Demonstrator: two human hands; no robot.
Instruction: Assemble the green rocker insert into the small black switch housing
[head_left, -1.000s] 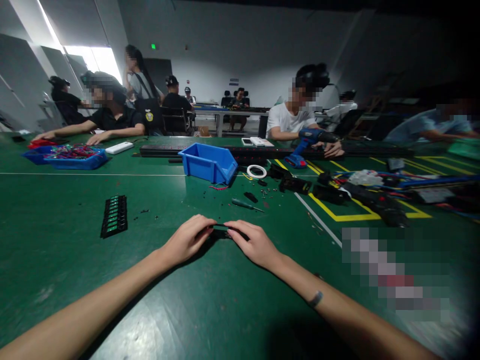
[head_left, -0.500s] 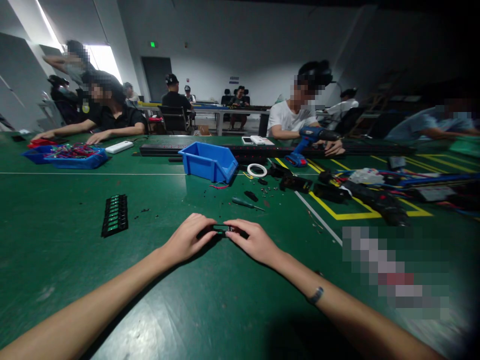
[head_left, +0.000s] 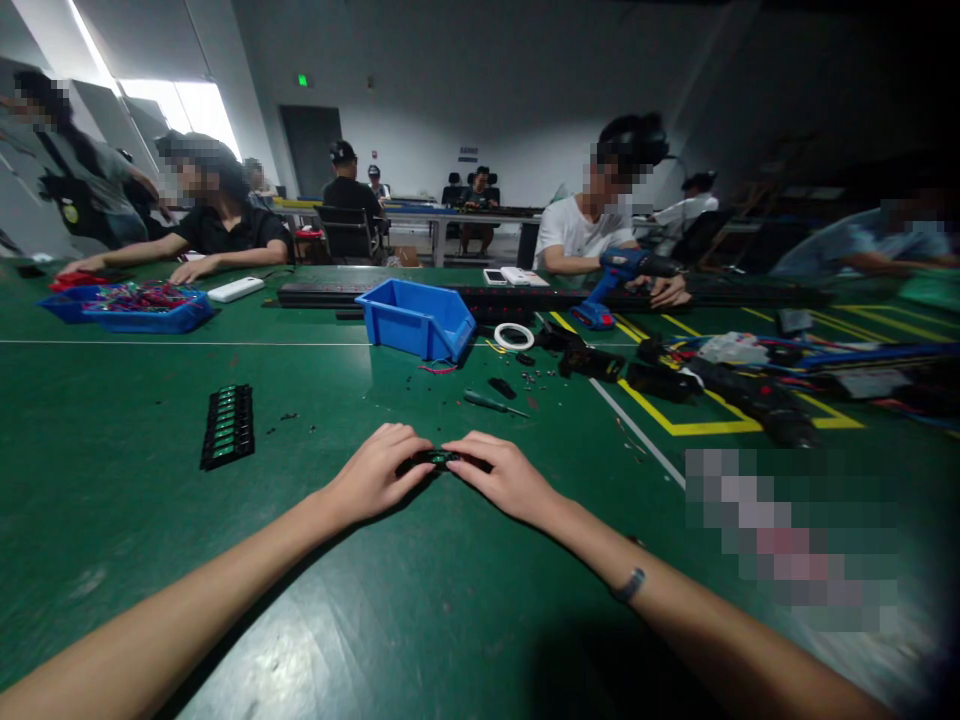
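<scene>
Just in front of me, my left hand [head_left: 384, 468] and my right hand [head_left: 501, 474] meet over the green table [head_left: 360, 620]. Both pinch one small black part [head_left: 441, 458] with a bit of green on it, the left fingers at its left end and the right fingers at its right end. Fingers cover much of the part. To the left lies a black tray-like strip [head_left: 229, 424] with a row of green pieces. A screwdriver [head_left: 491, 403] rests beyond my right hand, with small screws farther back.
Beyond the hands stand a blue bin [head_left: 416, 318], a white ring [head_left: 514, 337] and a blue drill [head_left: 604, 290]. Wires fill a blue tray [head_left: 150, 307] at left. Black tools and cables [head_left: 757, 395] lie at right. People sit across the table.
My right fingers have moved slightly left, closer to my left ones, on the black part. At the far left, a standing person has moved left.
</scene>
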